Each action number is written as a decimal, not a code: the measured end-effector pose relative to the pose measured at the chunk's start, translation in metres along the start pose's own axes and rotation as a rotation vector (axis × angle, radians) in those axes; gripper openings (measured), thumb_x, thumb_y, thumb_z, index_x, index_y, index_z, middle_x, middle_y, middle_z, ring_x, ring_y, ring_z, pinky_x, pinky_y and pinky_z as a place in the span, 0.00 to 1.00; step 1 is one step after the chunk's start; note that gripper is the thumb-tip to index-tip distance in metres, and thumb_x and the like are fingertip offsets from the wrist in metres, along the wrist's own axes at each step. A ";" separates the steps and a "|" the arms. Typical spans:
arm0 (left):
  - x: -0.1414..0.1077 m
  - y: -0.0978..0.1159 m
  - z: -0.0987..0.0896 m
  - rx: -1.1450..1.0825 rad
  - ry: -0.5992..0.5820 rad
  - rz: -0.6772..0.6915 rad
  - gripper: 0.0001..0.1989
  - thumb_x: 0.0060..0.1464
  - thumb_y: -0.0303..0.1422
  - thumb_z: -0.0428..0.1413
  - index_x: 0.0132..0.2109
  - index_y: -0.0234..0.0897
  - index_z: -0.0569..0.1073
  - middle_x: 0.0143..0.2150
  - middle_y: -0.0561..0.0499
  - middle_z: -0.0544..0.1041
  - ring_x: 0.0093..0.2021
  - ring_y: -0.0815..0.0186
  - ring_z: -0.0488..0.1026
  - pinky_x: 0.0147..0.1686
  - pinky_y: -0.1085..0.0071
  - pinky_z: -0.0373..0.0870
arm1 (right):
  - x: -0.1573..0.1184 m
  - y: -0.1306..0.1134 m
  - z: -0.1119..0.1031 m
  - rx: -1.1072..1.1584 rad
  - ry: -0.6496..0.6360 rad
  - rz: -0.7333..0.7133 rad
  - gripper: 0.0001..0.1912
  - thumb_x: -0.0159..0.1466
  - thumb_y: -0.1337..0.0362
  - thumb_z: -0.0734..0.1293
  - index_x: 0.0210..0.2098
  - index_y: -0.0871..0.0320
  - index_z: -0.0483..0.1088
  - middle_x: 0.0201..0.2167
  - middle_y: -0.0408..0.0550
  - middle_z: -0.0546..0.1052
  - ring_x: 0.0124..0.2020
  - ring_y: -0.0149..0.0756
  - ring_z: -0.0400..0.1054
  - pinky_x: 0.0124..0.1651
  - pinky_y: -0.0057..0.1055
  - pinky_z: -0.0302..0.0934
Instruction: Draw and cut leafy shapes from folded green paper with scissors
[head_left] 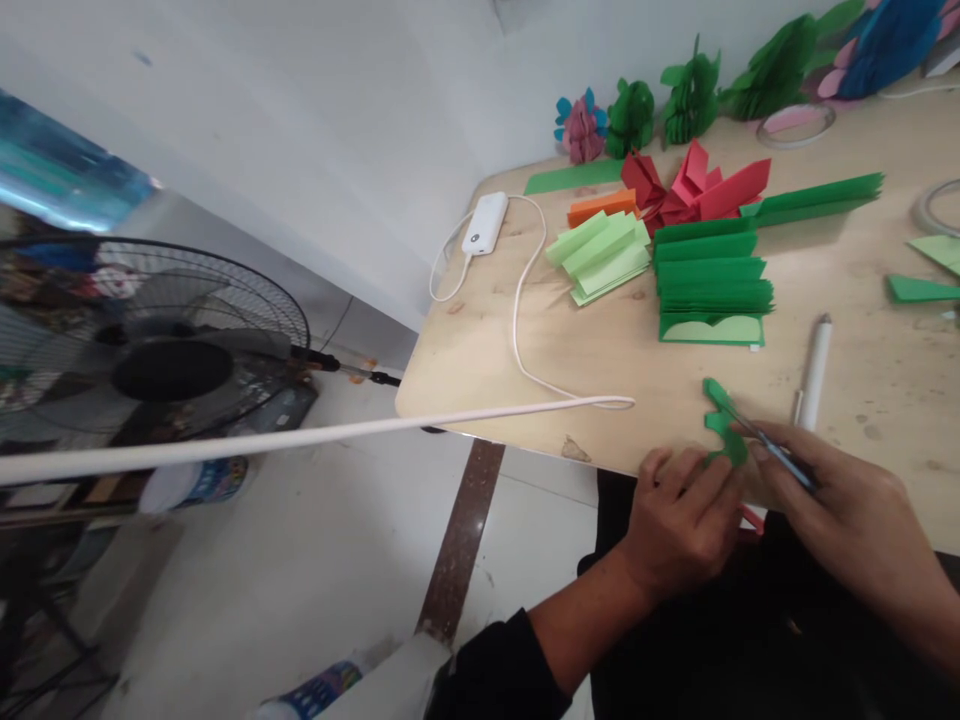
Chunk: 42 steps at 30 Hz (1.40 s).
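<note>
Near the table's front edge, a small cut-out piece of green paper [721,418] with a wavy outline lies under the fingers of my left hand [684,510]. Those fingers are bent and pressed together on its near end. In my right hand [847,500] is a slim, pointed tool [780,455] with a blue-grey handle, gripped like a pen. Its thin metal tip reaches over the green paper; its exact kind is unclear. Just beyond the right hand lies a white pen-like stick [816,370]. Something red and white [751,520] shows between my hands, mostly hidden.
Pleated dark green paper [712,270], light green paper [604,255] and red folded paper [701,190] sit farther back. Honeycomb paper figures [690,95] line the wall. A white cable [525,300] runs from a power bank [486,222] across the table's left. A fan [172,340] stands left.
</note>
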<state>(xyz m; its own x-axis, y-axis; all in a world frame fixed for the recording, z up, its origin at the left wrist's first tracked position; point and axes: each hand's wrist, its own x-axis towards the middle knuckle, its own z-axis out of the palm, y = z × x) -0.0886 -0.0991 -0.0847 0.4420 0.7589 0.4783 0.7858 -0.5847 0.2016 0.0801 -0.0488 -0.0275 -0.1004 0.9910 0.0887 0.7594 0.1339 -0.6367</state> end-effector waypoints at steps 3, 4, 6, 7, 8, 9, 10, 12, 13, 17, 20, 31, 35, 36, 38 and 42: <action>-0.002 0.001 0.002 -0.015 0.004 -0.017 0.16 0.64 0.37 0.54 0.52 0.36 0.80 0.56 0.44 0.80 0.58 0.56 0.71 0.56 0.56 0.61 | 0.008 -0.001 0.002 0.007 -0.023 -0.006 0.22 0.63 0.44 0.62 0.42 0.48 0.80 0.32 0.47 0.85 0.24 0.45 0.78 0.25 0.35 0.67; -0.002 0.001 0.002 -0.021 0.004 -0.021 0.15 0.64 0.37 0.54 0.52 0.36 0.80 0.57 0.45 0.80 0.58 0.56 0.71 0.57 0.56 0.61 | 0.011 -0.001 0.003 0.005 -0.032 -0.006 0.22 0.63 0.43 0.62 0.42 0.48 0.80 0.31 0.47 0.85 0.24 0.44 0.78 0.25 0.34 0.67; -0.001 0.001 0.002 -0.024 0.006 -0.026 0.15 0.64 0.38 0.54 0.52 0.36 0.80 0.57 0.46 0.80 0.59 0.57 0.70 0.58 0.57 0.61 | 0.014 0.001 0.004 -0.004 -0.047 -0.003 0.23 0.63 0.42 0.62 0.43 0.49 0.80 0.27 0.47 0.84 0.22 0.44 0.77 0.23 0.34 0.65; -0.001 0.001 0.003 -0.025 0.017 -0.029 0.15 0.64 0.38 0.54 0.52 0.36 0.80 0.58 0.46 0.80 0.60 0.57 0.70 0.58 0.57 0.60 | 0.015 0.002 0.005 -0.009 -0.052 -0.001 0.24 0.63 0.42 0.62 0.43 0.49 0.80 0.25 0.47 0.83 0.20 0.44 0.76 0.21 0.34 0.64; -0.001 0.001 0.004 -0.025 0.038 -0.032 0.15 0.65 0.38 0.54 0.51 0.36 0.79 0.58 0.47 0.80 0.60 0.58 0.70 0.59 0.58 0.59 | 0.016 0.003 0.005 -0.013 -0.054 0.003 0.24 0.63 0.42 0.61 0.42 0.50 0.80 0.23 0.46 0.82 0.19 0.44 0.74 0.20 0.34 0.63; -0.001 0.000 0.004 -0.027 0.067 -0.033 0.15 0.65 0.38 0.53 0.51 0.36 0.80 0.57 0.47 0.80 0.59 0.59 0.71 0.59 0.58 0.59 | 0.016 0.003 0.005 -0.016 -0.055 0.006 0.24 0.63 0.42 0.61 0.42 0.50 0.80 0.22 0.46 0.81 0.17 0.43 0.73 0.20 0.34 0.62; -0.001 0.000 0.005 -0.031 0.099 -0.033 0.15 0.66 0.38 0.53 0.50 0.35 0.80 0.57 0.48 0.80 0.58 0.59 0.71 0.59 0.59 0.59 | 0.016 0.004 0.006 -0.018 -0.054 0.008 0.24 0.63 0.41 0.61 0.42 0.50 0.80 0.21 0.46 0.81 0.17 0.43 0.73 0.20 0.34 0.62; -0.001 0.000 0.006 -0.036 0.129 -0.031 0.15 0.66 0.38 0.53 0.49 0.35 0.80 0.57 0.48 0.81 0.58 0.60 0.71 0.59 0.59 0.59 | 0.016 0.004 0.006 -0.014 -0.053 0.010 0.25 0.63 0.41 0.61 0.42 0.49 0.80 0.23 0.46 0.82 0.17 0.44 0.74 0.21 0.34 0.63; -0.002 0.000 0.007 -0.037 0.118 -0.027 0.15 0.65 0.38 0.53 0.49 0.35 0.80 0.57 0.48 0.80 0.58 0.59 0.71 0.59 0.58 0.59 | 0.016 0.004 0.006 -0.011 -0.053 0.008 0.25 0.63 0.40 0.61 0.42 0.49 0.80 0.24 0.47 0.83 0.18 0.44 0.74 0.21 0.35 0.64; -0.005 -0.001 0.009 -0.028 0.057 -0.014 0.16 0.64 0.38 0.54 0.52 0.35 0.79 0.57 0.46 0.80 0.60 0.56 0.70 0.59 0.56 0.60 | 0.017 0.002 0.005 -0.001 -0.060 0.009 0.24 0.63 0.41 0.61 0.43 0.49 0.80 0.24 0.45 0.83 0.18 0.45 0.75 0.21 0.35 0.64; -0.006 -0.002 0.010 -0.025 0.051 0.000 0.17 0.65 0.38 0.53 0.53 0.36 0.79 0.58 0.44 0.79 0.61 0.55 0.70 0.59 0.55 0.59 | 0.018 0.001 0.003 0.004 -0.059 0.015 0.23 0.63 0.42 0.62 0.42 0.49 0.80 0.25 0.46 0.83 0.19 0.43 0.75 0.21 0.34 0.63; -0.004 -0.002 0.008 -0.020 0.070 -0.006 0.17 0.63 0.34 0.53 0.54 0.36 0.78 0.60 0.46 0.78 0.62 0.57 0.69 0.61 0.57 0.58 | 0.014 0.000 0.003 -0.022 -0.050 -0.013 0.21 0.63 0.45 0.61 0.42 0.48 0.80 0.22 0.43 0.81 0.19 0.44 0.74 0.22 0.35 0.63; -0.005 0.000 0.006 -0.031 0.038 -0.018 0.17 0.66 0.38 0.52 0.54 0.36 0.78 0.59 0.44 0.79 0.63 0.56 0.69 0.62 0.56 0.58 | 0.014 0.002 0.004 -0.038 -0.042 -0.032 0.20 0.63 0.47 0.62 0.42 0.50 0.79 0.23 0.45 0.81 0.20 0.42 0.75 0.23 0.33 0.63; -0.006 0.001 0.006 -0.032 0.040 -0.026 0.17 0.66 0.38 0.51 0.54 0.37 0.79 0.59 0.44 0.79 0.63 0.56 0.68 0.62 0.56 0.59 | 0.014 0.002 0.004 -0.040 -0.041 -0.033 0.20 0.63 0.46 0.62 0.42 0.50 0.79 0.23 0.45 0.82 0.20 0.42 0.75 0.23 0.32 0.63; -0.009 0.003 0.007 -0.039 0.055 -0.044 0.17 0.66 0.36 0.51 0.54 0.37 0.79 0.58 0.45 0.80 0.63 0.57 0.69 0.63 0.55 0.59 | 0.013 0.003 0.004 -0.047 -0.037 -0.036 0.20 0.64 0.46 0.62 0.42 0.50 0.79 0.24 0.45 0.82 0.21 0.42 0.76 0.24 0.32 0.64; -0.013 0.007 0.005 -0.043 0.024 -0.067 0.17 0.63 0.35 0.53 0.54 0.37 0.78 0.58 0.45 0.80 0.63 0.56 0.69 0.63 0.55 0.60 | 0.012 0.002 0.005 -0.055 -0.033 -0.038 0.20 0.64 0.46 0.61 0.41 0.50 0.79 0.21 0.44 0.80 0.17 0.40 0.72 0.22 0.32 0.61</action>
<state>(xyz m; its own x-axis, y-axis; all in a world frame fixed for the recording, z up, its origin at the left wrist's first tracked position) -0.0865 -0.1114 -0.0938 0.3780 0.7899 0.4829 0.7938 -0.5450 0.2701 0.0778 -0.0362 -0.0315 -0.1500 0.9850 0.0857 0.7891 0.1715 -0.5898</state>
